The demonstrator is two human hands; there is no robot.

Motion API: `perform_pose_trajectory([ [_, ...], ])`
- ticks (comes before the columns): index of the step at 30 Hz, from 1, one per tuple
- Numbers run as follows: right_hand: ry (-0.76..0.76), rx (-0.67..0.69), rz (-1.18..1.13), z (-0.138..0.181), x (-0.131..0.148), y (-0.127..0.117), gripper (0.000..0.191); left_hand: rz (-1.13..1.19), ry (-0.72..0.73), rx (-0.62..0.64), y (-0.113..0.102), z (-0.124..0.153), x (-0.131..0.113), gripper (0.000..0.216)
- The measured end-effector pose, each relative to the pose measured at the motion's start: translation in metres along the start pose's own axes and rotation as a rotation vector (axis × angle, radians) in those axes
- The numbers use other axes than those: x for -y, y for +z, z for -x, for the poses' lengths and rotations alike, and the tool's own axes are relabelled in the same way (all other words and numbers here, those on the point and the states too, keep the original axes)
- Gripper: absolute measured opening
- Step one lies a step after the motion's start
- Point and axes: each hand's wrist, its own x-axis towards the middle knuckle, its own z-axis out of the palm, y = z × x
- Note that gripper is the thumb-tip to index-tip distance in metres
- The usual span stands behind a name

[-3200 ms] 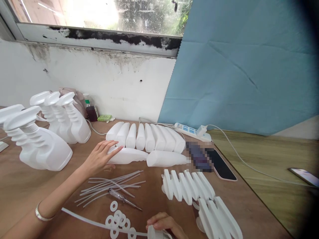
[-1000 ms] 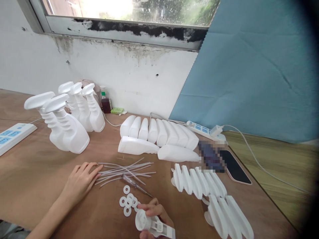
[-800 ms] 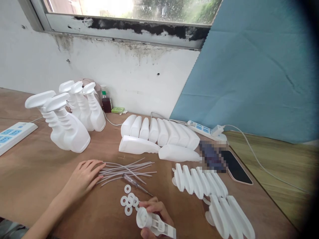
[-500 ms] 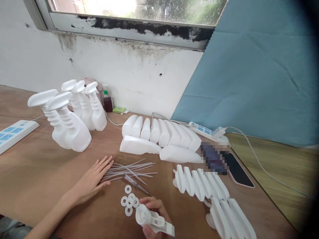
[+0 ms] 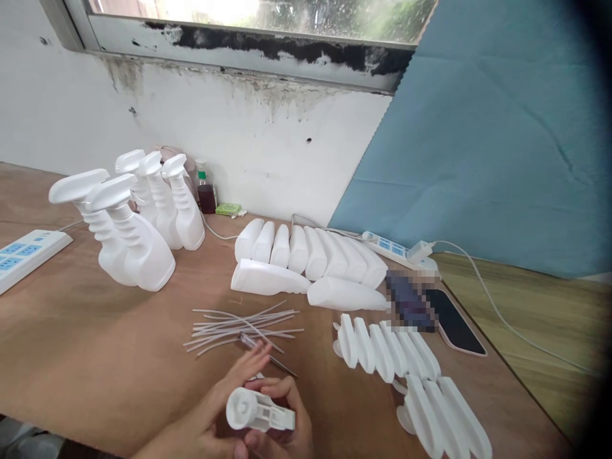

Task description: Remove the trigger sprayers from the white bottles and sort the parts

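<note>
Closely paired — right hand (image 5: 285, 428) clamped on ribbed white plastic spray head (image 5: 261, 411); left hand (image 5: 224, 400) flat, straight-fingered — just beside.

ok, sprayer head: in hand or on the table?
In hand: right hand grips the sprayer head above the table; left hand open beside it.

Both hands are running off the bottom edge of the frame. The left hand (image 5: 210, 414) is losing its wrist there, and the right hand (image 5: 283, 437) is showing only curled fingers around the white spray head (image 5: 261, 411). The left fingers (image 5: 252, 362) are covering the middle of the thin tool (image 5: 248, 342). A blurry patch (image 5: 410, 298) at middle right is hiding something, maybe a phone. The power strip (image 5: 26, 255) is getting cut off at the left edge.
</note>
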Motion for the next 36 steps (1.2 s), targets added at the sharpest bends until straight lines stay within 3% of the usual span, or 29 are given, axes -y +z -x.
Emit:
perform_pose_trajectory([
  [3,0.026,0.137,0.103,-0.006,0.013,0.003,0.048,0.354,-0.093,-0.119,0.015,0.000,0.006,0.072],
  [5,-0.029,0.222,0.319,-0.014,0.028,-0.003,0.057,0.372,-0.132,-0.245,0.010,0.001,0.011,0.058],
  [8,-0.183,0.279,0.825,-0.032,0.045,-0.018,0.040,0.132,-0.178,-0.386,-0.009,0.004,0.016,0.039],
  [11,-0.284,0.283,1.284,-0.047,0.041,-0.028,0.022,-0.190,-0.203,-0.401,-0.026,0.005,0.017,0.031],
  [14,-0.325,0.248,1.585,-0.053,0.022,-0.030,0.017,-0.383,-0.206,-0.399,-0.030,0.004,0.015,0.028],
  [17,-0.323,0.247,1.731,-0.052,0.007,-0.031,0.016,-0.457,-0.192,-0.426,-0.029,0.002,0.011,0.026],
  [19,-0.297,0.245,1.707,-0.051,0.008,-0.034,0.015,-0.474,-0.193,-0.436,-0.028,0.001,0.010,0.025],
  [22,-0.243,0.214,1.496,-0.048,0.027,-0.038,0.015,-0.506,-0.205,-0.449,-0.028,0.000,0.012,0.026],
  [28,-0.071,0.016,0.747,-0.037,0.072,-0.032,0.015,-0.532,-0.161,-0.415,-0.019,-0.008,0.015,0.027],
  [31,-0.142,-0.079,0.483,-0.031,0.075,-0.022,0.015,-0.554,-0.134,-0.387,-0.010,-0.015,0.011,0.026],
  [34,-0.306,-0.106,0.475,-0.029,0.067,-0.016,0.013,-0.584,-0.120,-0.362,-0.003,-0.021,0.006,0.026],
  [36,-0.382,-0.043,0.518,-0.028,0.060,-0.015,0.019,-0.597,-0.108,-0.353,0.000,-0.023,0.005,0.027],
])
